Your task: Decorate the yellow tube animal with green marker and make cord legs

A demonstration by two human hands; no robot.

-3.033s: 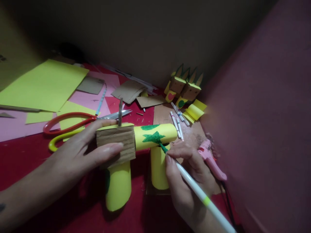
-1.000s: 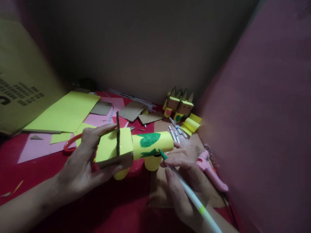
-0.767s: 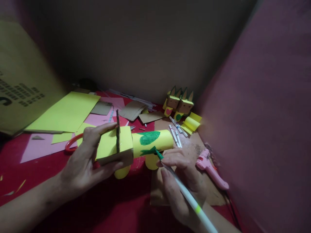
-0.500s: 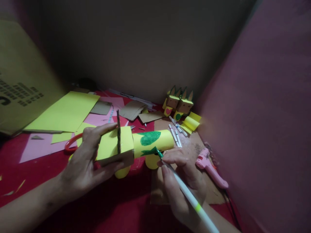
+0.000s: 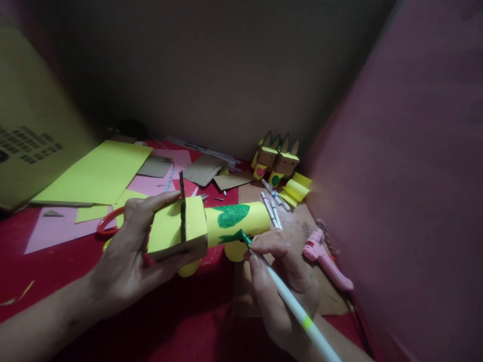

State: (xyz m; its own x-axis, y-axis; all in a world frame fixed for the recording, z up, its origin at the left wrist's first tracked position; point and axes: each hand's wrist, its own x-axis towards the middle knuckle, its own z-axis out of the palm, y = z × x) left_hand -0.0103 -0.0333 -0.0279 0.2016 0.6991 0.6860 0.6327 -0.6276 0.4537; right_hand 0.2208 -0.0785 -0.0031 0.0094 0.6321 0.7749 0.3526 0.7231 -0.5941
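Observation:
My left hand (image 5: 126,256) is wrapped round the yellow box part of a paper figure (image 5: 166,231), thumb below and fingers on top. A dark cardboard piece (image 5: 183,211) stands up from that box. From its right side a yellow paper tube (image 5: 258,216) sticks out, bearing a green coloured patch and a second, smaller green mark below it. Round yellow pieces show underneath. My right hand (image 5: 285,276) pinches a white marker (image 5: 290,296), whose green tip touches the tube at the lower mark.
Yellow sheets (image 5: 94,173), pink paper and cardboard scraps lie at the back left, with a red-handled tool (image 5: 107,221). Two small cardboard-headed figures (image 5: 277,161), more markers (image 5: 269,208) and a pink glue gun (image 5: 326,261) are at the right. A carton (image 5: 37,130) stands left.
The view has shifted slightly, moving the background a little left. Both hands keep their holds, and the marker tip has moved very slightly along the lower green mark.

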